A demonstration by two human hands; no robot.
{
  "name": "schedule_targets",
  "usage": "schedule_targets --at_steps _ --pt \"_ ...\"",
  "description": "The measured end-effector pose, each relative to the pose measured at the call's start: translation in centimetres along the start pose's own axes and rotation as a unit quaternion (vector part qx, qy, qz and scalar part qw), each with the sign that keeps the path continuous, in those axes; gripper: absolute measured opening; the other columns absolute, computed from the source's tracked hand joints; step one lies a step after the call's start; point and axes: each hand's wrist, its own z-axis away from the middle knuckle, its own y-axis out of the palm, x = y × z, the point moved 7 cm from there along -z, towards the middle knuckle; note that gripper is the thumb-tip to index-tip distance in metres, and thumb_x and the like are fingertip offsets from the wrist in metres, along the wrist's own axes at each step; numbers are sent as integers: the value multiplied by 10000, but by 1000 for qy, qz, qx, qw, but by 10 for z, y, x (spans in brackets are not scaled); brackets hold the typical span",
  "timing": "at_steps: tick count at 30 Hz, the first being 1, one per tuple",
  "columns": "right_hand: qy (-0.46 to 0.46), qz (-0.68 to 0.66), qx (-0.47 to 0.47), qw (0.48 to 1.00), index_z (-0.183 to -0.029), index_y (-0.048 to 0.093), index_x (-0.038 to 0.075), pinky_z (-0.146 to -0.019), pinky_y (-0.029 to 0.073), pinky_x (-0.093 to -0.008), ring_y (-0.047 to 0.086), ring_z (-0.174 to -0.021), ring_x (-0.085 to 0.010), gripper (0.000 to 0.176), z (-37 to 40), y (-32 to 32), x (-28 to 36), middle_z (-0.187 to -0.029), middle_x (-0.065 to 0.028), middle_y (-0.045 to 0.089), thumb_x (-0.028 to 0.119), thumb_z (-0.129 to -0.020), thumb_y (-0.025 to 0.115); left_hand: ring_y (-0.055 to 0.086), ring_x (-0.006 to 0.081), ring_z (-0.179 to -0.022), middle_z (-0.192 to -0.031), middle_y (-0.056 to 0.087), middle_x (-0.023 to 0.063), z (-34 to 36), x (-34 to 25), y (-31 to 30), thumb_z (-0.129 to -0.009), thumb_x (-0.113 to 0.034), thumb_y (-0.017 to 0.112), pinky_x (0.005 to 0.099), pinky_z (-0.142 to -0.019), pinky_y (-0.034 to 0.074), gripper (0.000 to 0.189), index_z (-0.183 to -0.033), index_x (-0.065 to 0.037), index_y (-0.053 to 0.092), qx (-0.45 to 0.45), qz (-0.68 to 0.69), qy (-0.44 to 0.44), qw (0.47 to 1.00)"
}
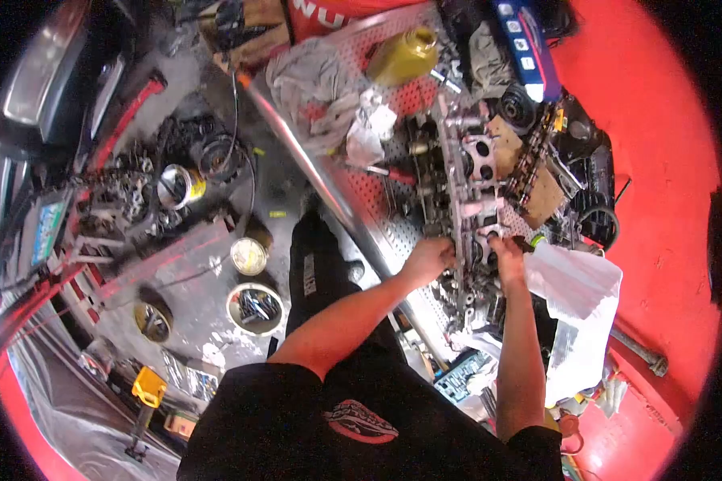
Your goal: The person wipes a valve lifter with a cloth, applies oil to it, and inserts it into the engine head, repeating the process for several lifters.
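A long metal cylinder head lies on the perforated bench, with pale port flanges along its right side. Against its left edge, near the lower end, rests my left hand, its fingers curled with their tips partly hidden. My right hand is on the opposite side, thumb and fingers bent at a pale flange with round openings. What lies between the right fingertips is too small to make out. White paper towels lie just right of my right wrist.
On the perforated bench are a grey rag, a yellow-green bottle and a camshaft. A blue box stands at the back. Left on the floor are a bucket of metal parts and a can.
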Motion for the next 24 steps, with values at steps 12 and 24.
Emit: schedule_targets --at_steps 12,24 --pt "28 29 -43 998 -1280 551 -41 -1037 400 -392 555 -1194 -345 780 -14 -1 -26 -1264 -237 595 492 -735 718 634 386 -768 -812 640 208 -3 -20 -2 -839 -232 651 460 -662 480 223 -921 -26 627 96 -66 -20 993" --pt "-116 -201 -76 970 -1174 585 -25 -895 445 -329 574 -996 -221 511 -9 -3 -31 -1116 -130 628 322 -823 722 655 346 -774 -833 654 177 -14 -77 -85 -831 -190 669 440 -698 507 169 -923 -50 648 259 -253 98 927"
